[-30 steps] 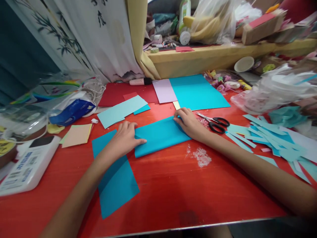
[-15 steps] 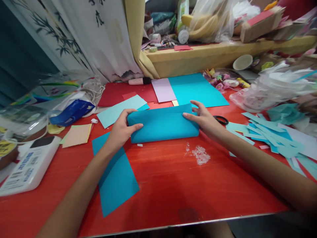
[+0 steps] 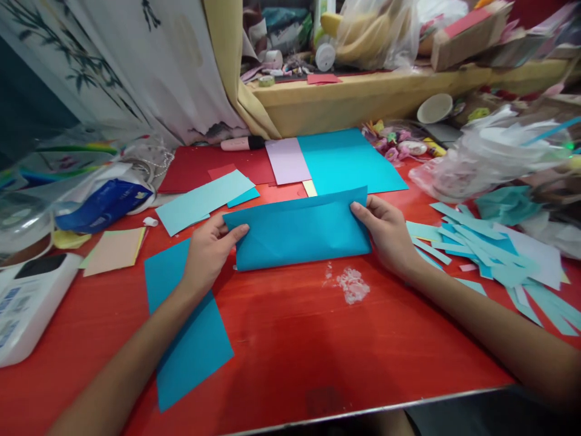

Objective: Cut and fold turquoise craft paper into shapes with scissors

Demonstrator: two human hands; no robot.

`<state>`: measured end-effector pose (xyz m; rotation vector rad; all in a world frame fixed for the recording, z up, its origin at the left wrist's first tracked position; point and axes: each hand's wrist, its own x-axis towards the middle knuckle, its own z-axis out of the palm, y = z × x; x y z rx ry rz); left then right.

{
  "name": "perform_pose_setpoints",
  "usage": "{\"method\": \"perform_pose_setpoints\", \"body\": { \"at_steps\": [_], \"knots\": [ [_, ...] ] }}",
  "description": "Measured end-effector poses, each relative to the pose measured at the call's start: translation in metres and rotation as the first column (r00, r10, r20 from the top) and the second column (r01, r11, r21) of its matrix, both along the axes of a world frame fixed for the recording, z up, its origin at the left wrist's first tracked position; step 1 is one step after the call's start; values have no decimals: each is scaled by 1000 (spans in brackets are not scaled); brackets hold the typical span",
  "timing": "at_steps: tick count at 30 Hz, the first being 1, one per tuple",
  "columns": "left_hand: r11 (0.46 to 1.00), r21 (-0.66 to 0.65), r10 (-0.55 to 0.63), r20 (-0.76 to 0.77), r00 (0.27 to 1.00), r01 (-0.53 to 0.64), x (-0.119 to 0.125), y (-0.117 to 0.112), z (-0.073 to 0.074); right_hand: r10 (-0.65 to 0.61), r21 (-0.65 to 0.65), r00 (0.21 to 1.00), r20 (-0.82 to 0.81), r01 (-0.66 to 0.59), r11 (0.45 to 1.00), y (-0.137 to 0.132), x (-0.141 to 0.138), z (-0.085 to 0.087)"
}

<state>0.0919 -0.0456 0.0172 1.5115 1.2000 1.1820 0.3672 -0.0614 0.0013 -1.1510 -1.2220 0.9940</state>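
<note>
A folded sheet of blue paper (image 3: 302, 233) is held up between both hands above the red table. My left hand (image 3: 209, 248) pinches its left end, thumb in front and fingers behind. At the right end, my right hand (image 3: 385, 227) grips it the same way, the thumb near the upper corner. Under my left forearm lies a flat blue sheet (image 3: 195, 357), partly covered by the arm. Behind the held paper are a pale blue strip (image 3: 206, 200), a lilac sheet (image 3: 287, 162) and a larger bright blue sheet (image 3: 351, 160).
Pale blue paper scraps (image 3: 488, 242) pile up on the right, near a plastic bag with a cup (image 3: 494, 151). To the left are a white bottle (image 3: 36, 309), square notes (image 3: 115, 250) and a blue packet (image 3: 104, 206). A whitish patch (image 3: 353, 286) marks the red tabletop (image 3: 290, 339).
The right fingers, spread before, have closed on the paper's right end. The paper has flattened and its right upper corner now stands out. The whole view has shifted slightly.
</note>
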Motion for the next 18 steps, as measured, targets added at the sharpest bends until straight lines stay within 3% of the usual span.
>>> {"method": "perform_pose_setpoints", "body": {
  "at_steps": [4, 9, 14, 18],
  "knots": [
    [999, 34, 25, -32, 999, -24, -1, 1, -3, 19, 14, 997, -69, -18, 1000, -3, -5, -2],
    [996, 42, 76, -11, 997, -75, -1, 0, -5, 140, -47, 979, -148, -148, 988, -6, -9, -3],
    [1000, -11, -14, 63, 998, 15, 2, -1, -7, 56, -78, 994, -91, -64, 995, -7, -8, -6],
    [999, -47, -9, 74, 997, 13, 1, -1, -9, -21, -57, 1000, 0, 20, 998, -10, -9, -5]
  ]
}}
